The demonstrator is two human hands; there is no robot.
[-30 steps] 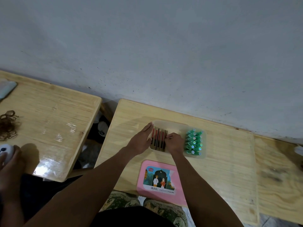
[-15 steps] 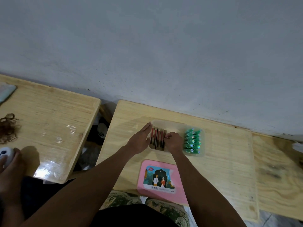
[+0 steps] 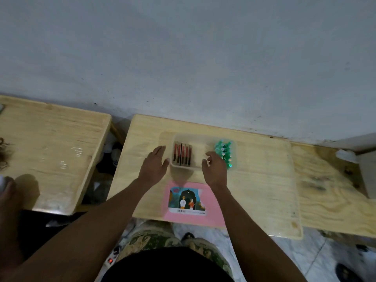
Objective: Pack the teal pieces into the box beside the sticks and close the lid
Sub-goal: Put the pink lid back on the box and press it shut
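A clear plastic box sits on the light wooden table. Several red-and-brown sticks lie side by side in its left part. A cluster of teal pieces lies at its right end, apparently inside the box. My left hand hovers with straight fingers just left of the box's near left corner. My right hand hangs over the box's near edge between the sticks and the teal pieces, its fingers loosely curled and holding nothing. The pink lid, with a picture label, lies flat on the table in front of the box.
A second wooden table stands at the left, across a gap. Another person's hand shows at its near left edge. A wooden board and a grey box are at the right. The wall runs close behind.
Both hands have come off the sticks. The left one drew back to the left of the box; the right one lifted and moved right, toward the teal pieces.
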